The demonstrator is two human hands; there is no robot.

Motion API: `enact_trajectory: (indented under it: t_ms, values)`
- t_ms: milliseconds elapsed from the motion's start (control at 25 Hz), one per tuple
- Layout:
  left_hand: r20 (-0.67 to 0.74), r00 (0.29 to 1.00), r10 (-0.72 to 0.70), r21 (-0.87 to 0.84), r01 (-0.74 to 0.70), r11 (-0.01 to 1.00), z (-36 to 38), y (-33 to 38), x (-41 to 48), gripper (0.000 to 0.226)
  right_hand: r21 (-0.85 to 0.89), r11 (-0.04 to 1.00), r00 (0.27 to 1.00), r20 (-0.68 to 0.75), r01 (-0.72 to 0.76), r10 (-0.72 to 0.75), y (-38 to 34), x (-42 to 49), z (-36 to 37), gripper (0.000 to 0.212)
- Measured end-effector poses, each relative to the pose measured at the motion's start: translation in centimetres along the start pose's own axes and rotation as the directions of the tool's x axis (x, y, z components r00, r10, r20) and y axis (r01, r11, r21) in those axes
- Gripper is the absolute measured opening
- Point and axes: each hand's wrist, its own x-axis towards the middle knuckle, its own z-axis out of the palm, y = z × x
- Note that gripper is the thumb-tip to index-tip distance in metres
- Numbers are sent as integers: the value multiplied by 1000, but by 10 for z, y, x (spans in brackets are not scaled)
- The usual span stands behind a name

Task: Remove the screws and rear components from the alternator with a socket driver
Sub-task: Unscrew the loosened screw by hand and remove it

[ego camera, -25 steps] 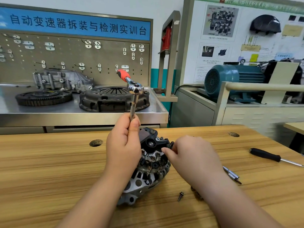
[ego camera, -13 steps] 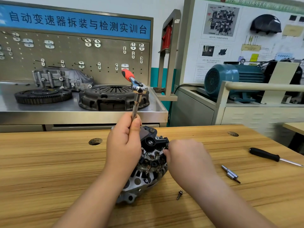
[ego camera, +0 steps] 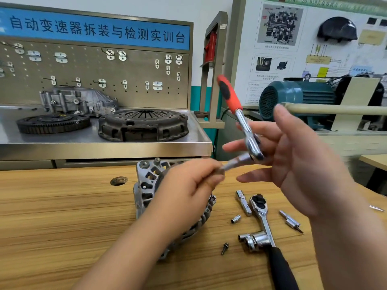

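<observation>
Left hand (ego camera: 188, 186) curled around the smooth chrome shaft of the socket driver (ego camera: 244, 122), its red rubbery handle angled upward; right hand (ego camera: 297, 155) spread loose and straight-fingered behind the glossy head. Below, the ribbed cast-metal alternator (ego camera: 146, 185) sat on the grained wooden table (ego camera: 62, 216), a small dark screw (ego camera: 224, 248) nearby.

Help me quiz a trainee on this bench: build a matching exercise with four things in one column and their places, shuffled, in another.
Things
1 red-handled ratchet
2 black-handled ratchet
3 loose screw
4 clutch cover

Places
A on the steel bench
B on the wooden table, between the alternator and the large socket
C in the air, left hand gripping its extension bar
D lying on the wooden table, handle toward the camera

Pairs: 1-C; 2-D; 3-B; 4-A
</observation>
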Motion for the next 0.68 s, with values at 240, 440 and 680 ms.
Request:
enact_trajectory:
  t_ms: [240, 440, 680]
  values:
    - [51, 997, -54, 66, 50, 997, 13, -2, 3, 14, -461, 860, 942, -128, 219, -309, 18, 0, 7, 18]
    - [-57, 987, -152, 134, 158, 978, -19, -18, 4, 20, -508, 817, 861, -248, 274, -443, 16, 5, -10, 23]
    - [-45, 972, -231, 283, 234, 930, -24, -34, 3, 19, -615, 753, 882, -193, 233, -430, 21, 8, -9, 32]
